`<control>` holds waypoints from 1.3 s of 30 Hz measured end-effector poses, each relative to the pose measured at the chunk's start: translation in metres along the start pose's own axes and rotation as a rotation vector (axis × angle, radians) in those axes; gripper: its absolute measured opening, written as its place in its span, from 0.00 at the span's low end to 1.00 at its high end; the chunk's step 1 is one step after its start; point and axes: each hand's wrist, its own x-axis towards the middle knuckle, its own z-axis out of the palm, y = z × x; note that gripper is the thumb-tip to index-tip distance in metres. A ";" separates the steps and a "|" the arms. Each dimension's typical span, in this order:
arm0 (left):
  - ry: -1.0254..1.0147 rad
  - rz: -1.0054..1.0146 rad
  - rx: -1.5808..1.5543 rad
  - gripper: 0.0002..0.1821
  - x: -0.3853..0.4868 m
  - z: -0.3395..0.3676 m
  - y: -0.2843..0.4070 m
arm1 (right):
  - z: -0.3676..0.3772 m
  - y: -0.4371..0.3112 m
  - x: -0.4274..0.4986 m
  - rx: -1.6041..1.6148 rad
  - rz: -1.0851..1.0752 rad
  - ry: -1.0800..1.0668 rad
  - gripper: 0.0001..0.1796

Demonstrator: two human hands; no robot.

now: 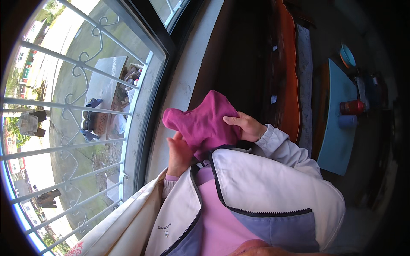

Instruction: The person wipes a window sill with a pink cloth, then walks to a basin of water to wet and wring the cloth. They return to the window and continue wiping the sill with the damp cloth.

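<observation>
A piece of magenta fabric [205, 121], soft and creased, is held up in front of my chest beside the window sill [179, 89]. My right hand [251, 127] grips its right edge, the thumb on top and the other fingers behind it. At the lower left of the fabric is my left hand [180, 153], slightly blurred. Its fingers lie partly behind the cloth, so their hold is hidden. What kind of garment or cloth this is does not show clearly. I wear an open white jacket [269, 182] over a pink top [217, 204].
A barred window [105, 73] fills the left, with a cream curtain [125, 217] below. Outside, shoes [91, 118] rest near a board. To the right stand a wooden bench [290, 80] and a blue-topped table [336, 134] with a red container [350, 107] and a basin [348, 56].
</observation>
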 end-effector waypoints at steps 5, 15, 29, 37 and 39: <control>0.214 -0.155 0.419 0.15 0.035 0.052 0.003 | -0.018 -0.012 0.007 -0.270 -0.136 0.046 0.22; 0.205 -0.096 0.722 0.15 0.045 0.035 0.033 | -0.082 0.008 -0.006 -0.806 -0.103 0.314 0.21; 0.478 0.026 1.121 0.21 0.048 0.033 0.055 | -0.051 -0.068 0.049 -1.121 -0.168 0.227 0.28; 0.577 0.084 0.981 0.41 0.105 0.069 0.053 | -0.041 -0.148 0.084 -1.676 -0.330 0.013 0.25; 0.460 0.025 1.034 0.41 0.124 0.075 0.053 | -0.056 -0.165 0.091 -1.759 -0.385 0.030 0.25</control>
